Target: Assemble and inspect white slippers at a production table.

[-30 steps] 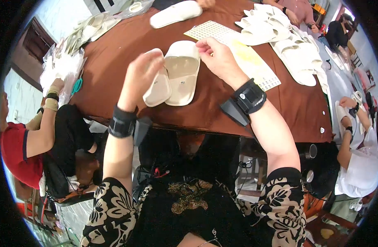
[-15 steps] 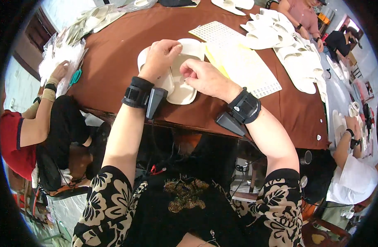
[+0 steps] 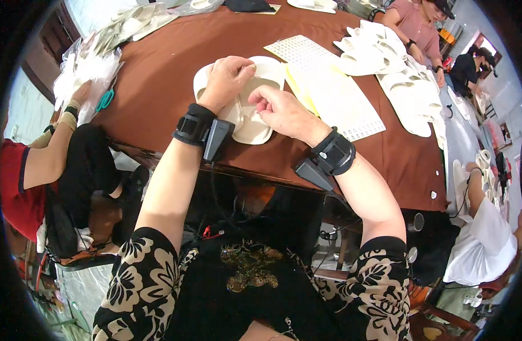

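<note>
The left hand (image 3: 229, 79) rests curled on 2 flat white foam slippers (image 3: 255, 122) near the front edge of the brown surface (image 3: 158, 85). The right hand (image 3: 283, 111) pinches its fingertips just above them; what its grip holds is too small to tell.

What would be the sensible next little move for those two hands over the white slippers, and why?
Probably press the pinched fingertips down onto the slipper. The left hand rests on the pair of white slippers on the brown table, and the right hand hovers beside it, fingers pinched together; what they hold is too small to tell. Yellow sheets lie close by.
</note>
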Available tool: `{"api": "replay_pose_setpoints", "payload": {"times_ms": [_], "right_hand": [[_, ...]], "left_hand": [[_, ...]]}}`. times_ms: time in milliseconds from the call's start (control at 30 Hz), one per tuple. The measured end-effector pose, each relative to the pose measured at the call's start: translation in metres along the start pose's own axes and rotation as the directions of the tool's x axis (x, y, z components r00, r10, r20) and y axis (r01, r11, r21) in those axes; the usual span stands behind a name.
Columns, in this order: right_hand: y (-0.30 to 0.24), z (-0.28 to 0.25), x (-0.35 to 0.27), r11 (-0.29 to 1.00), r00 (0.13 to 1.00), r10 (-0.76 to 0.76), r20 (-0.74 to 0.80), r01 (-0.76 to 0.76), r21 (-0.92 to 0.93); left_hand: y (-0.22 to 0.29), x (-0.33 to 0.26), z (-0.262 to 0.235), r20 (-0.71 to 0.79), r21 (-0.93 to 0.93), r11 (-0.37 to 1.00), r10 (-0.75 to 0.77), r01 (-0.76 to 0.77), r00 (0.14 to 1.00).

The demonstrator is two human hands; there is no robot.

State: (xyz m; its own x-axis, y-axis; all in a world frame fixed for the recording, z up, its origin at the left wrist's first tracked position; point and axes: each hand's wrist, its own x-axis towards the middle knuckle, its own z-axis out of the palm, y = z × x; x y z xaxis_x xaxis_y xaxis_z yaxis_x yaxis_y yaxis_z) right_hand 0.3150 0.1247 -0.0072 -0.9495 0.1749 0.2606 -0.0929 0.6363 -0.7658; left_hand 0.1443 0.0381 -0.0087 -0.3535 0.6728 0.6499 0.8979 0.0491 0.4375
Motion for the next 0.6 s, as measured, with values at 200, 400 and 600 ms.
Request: {"api": "replay_pose_setpoints", "payload": {"times_ms": [200,400,600], "right_hand": [[0.0056,-0.0007,0.0045,0.999,0.999,0.005,-0.044,-0.006,-0.034],[0.0042,-0.001,0.0022,0.976,0.992,-0.114,-0.053,0.102,-0.191],[0.0031,0.0056,0.0041,0.923,0.972,-0.231,-0.045,0.204,-0.328]], "left_hand": [[-0.004,-0.0002,0.0025,0.01,-0.001,1.0,-0.013,0.013,1.0],[-0.0086,-0.0011,0.0076,-0.009,0.035,0.999,-0.014,0.014,1.0],[-0.0094,-0.0023,0.0095,-0.043,0.058,0.998,0.019,-0.016,0.999]]}}
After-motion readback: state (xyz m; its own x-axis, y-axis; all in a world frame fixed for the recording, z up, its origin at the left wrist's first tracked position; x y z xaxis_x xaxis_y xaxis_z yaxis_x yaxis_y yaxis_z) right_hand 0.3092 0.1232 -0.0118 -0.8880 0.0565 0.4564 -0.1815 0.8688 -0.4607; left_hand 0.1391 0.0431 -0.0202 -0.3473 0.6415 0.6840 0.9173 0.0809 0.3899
